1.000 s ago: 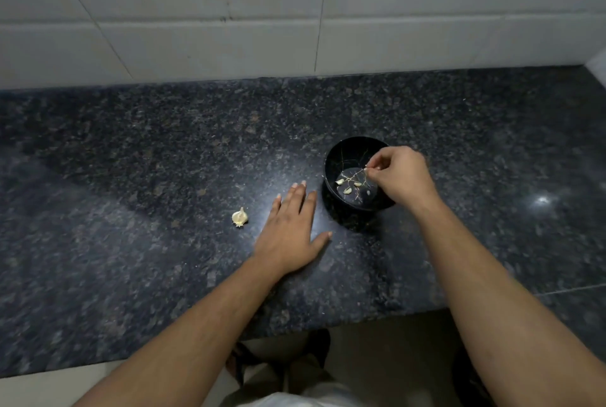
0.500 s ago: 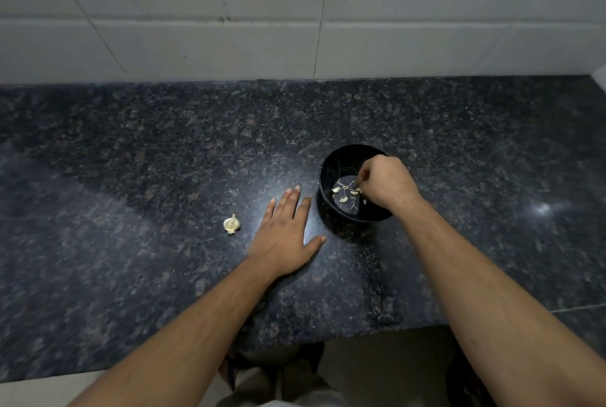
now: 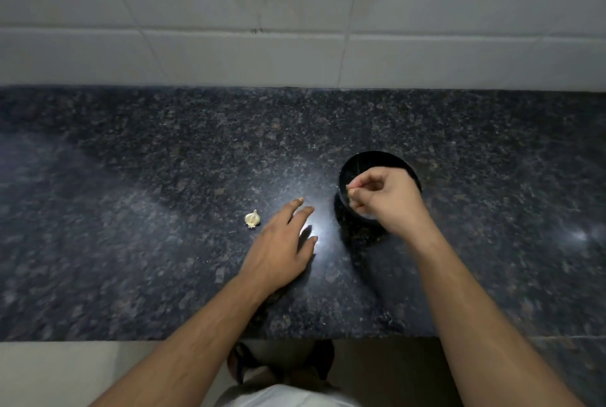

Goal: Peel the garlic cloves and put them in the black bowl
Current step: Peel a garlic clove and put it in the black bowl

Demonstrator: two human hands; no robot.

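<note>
1. Our left hand [image 3: 278,242] lies flat and relaxed left of the black bowl [image 3: 377,160].
2. Our right hand [image 3: 383,200], lifted since earlier, pinches something small over the bowl.
3. The garlic [image 3: 252,219] sits further left.

bowl [image 3: 360,160] blk | garlic [image 3: 252,219] off-white | counter [image 3: 164,160] dk speckled | tiles [image 3: 196,55] white
</note>
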